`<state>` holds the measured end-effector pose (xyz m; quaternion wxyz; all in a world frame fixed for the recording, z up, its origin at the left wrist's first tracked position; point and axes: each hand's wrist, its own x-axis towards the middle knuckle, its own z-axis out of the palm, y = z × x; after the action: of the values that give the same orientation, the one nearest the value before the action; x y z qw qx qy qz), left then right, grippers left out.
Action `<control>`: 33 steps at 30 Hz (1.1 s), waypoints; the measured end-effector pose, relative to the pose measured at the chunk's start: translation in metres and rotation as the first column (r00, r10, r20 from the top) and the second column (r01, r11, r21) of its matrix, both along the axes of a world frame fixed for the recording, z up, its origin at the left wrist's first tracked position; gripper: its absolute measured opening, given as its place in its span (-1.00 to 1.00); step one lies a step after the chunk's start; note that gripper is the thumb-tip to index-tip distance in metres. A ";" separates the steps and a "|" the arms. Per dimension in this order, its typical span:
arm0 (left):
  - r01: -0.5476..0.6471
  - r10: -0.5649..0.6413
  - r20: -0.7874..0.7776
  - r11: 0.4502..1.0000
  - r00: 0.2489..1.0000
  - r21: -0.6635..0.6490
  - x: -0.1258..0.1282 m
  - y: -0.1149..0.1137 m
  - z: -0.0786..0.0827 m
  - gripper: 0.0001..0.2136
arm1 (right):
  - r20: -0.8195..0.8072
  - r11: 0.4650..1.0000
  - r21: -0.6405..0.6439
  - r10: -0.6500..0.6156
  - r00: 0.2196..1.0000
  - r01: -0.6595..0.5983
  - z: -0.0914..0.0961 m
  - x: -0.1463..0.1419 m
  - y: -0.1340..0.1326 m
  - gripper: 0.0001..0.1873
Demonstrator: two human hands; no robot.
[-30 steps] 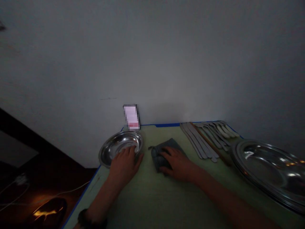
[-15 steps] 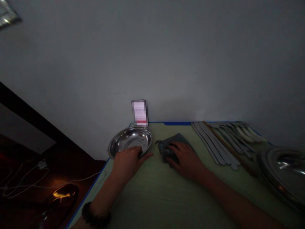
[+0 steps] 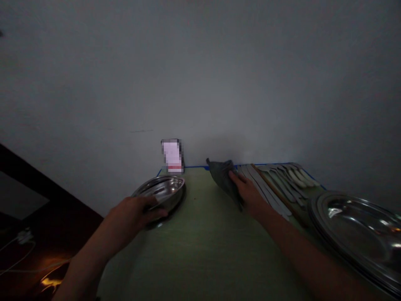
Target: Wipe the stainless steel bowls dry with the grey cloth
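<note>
- Raised since the earlier frame, the gray cloth (image 3: 223, 177) hangs pinched in the right hand (image 3: 249, 195), no longer pressed to the tabletop (image 3: 188, 259).
- Left hand (image 3: 133, 213) grips the near rim of the steel bowl (image 3: 167, 191), thumb and fingers closed.
- Shiny, seemingly tilted, the bowl sits left.

A phone (image 3: 172, 155), its screen pixelated, stands by the grey wall (image 3: 203, 83) at the worktop's (image 3: 188, 259) far edge. To the right, cutlery (image 3: 270, 198) lies beside a brown stick (image 3: 275, 191); nearer are stacked shiny plates (image 3: 357, 234). Low at left sits a white plug (image 3: 24, 236).
</note>
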<state>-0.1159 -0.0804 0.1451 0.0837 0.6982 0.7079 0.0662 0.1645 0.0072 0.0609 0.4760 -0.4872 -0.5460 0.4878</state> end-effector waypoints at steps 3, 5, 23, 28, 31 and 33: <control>0.061 -0.056 -0.042 0.990 0.998 0.128 0.010 0.005 0.026 -0.65 | -0.240 0.999 -0.037 -0.005 0.971 -0.004 0.024 0.007 0.017 -0.41; 0.255 -0.236 -0.105 0.940 0.966 0.226 0.025 0.014 0.043 -0.75 | -0.394 0.996 -0.046 -0.087 0.915 0.075 0.043 0.008 0.027 -0.46; 0.142 -0.544 0.839 0.833 0.035 0.534 0.078 0.089 0.030 -0.44 | -0.134 0.884 0.343 -0.288 0.948 0.317 0.051 0.013 0.047 -0.48; 0.005 -0.265 0.877 0.957 -0.400 0.292 0.126 0.082 0.026 -0.71 | 0.064 0.742 0.566 -0.473 0.879 0.358 0.057 0.005 0.037 -0.51; -0.180 -0.277 0.816 0.960 -0.507 0.214 0.145 0.069 0.014 -0.73 | 0.163 0.716 0.616 -0.523 0.837 0.328 0.057 0.013 0.038 -0.52; -0.204 -0.227 0.819 0.969 -0.527 0.138 0.150 0.060 -0.004 -0.69 | 0.252 0.736 0.619 -0.516 0.819 0.274 0.055 0.019 0.040 -0.55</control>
<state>0.0343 -0.0208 0.1412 0.5724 0.2897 0.2431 0.7275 0.1834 0.0472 0.1162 0.5664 -0.5243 -0.6309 0.0791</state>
